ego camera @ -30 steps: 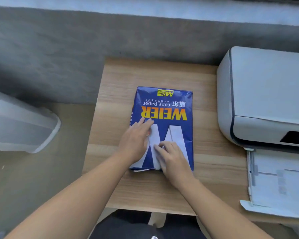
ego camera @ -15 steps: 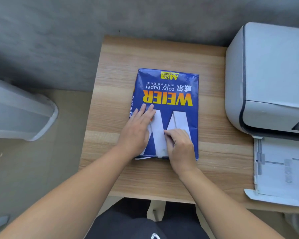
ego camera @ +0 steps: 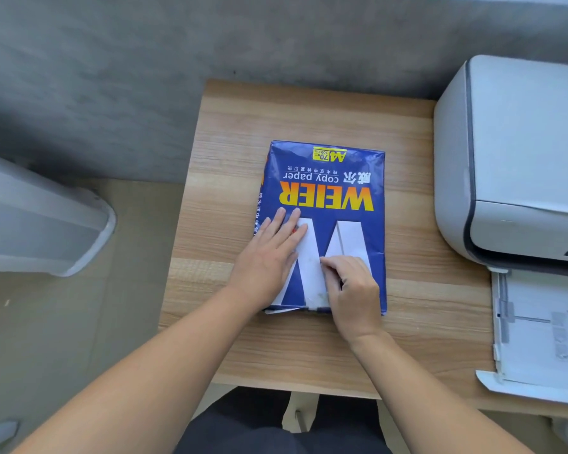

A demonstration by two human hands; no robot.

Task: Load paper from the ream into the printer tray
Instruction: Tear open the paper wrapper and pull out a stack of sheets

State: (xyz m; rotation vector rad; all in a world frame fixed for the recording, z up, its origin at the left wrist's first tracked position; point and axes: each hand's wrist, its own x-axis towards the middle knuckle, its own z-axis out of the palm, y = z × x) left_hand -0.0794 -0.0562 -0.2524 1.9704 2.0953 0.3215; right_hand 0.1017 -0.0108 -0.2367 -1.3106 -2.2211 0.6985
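Note:
A blue ream of copy paper (ego camera: 325,191) with yellow and white lettering lies flat in the middle of the wooden table (ego camera: 230,132). My left hand (ego camera: 269,253) rests flat on its near left part, fingers spread. My right hand (ego camera: 351,293) sits on the ream's near edge with fingers curled against the wrapper; I cannot tell whether it pinches the wrapper. A sliver of white shows at the ream's torn near end. The white and grey printer (ego camera: 518,152) stands at the right, with its pulled-out paper tray (ego camera: 545,329) in front of it.
A grey concrete wall runs behind the table. A white plastic bin-like object (ego camera: 43,221) stands on the floor at the left. My dark-clothed lap shows below the table's near edge.
The view has shifted a little. My right hand's fingers have curled tighter at the ream's near edge. My left hand stays flat on the wrapper.

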